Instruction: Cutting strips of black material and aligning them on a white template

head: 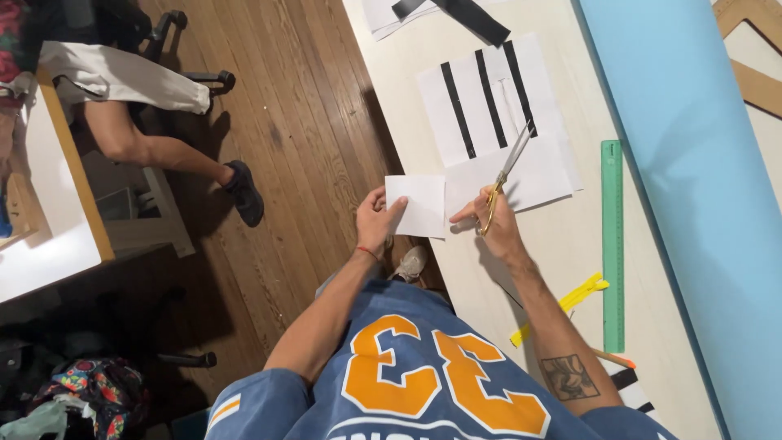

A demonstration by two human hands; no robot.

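A long white table [570, 244] runs ahead of me, with a wide light blue sheet [692, 187] along its right side. On the table lies white paper with three black stripes [489, 102], and a green ruler [612, 244] lies beside the blue sheet. My left hand [376, 222] pinches a small white paper square [417, 205] at the table's near edge. My right hand [495, 226] grips gold-handled scissors [505, 175], blades pointing away over the striped paper.

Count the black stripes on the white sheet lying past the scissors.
3, side by side on the white paper sheet: left black stripe, middle stripe, right stripe. The gold-handled scissors in the right hand overlap the right stripe's lower end.
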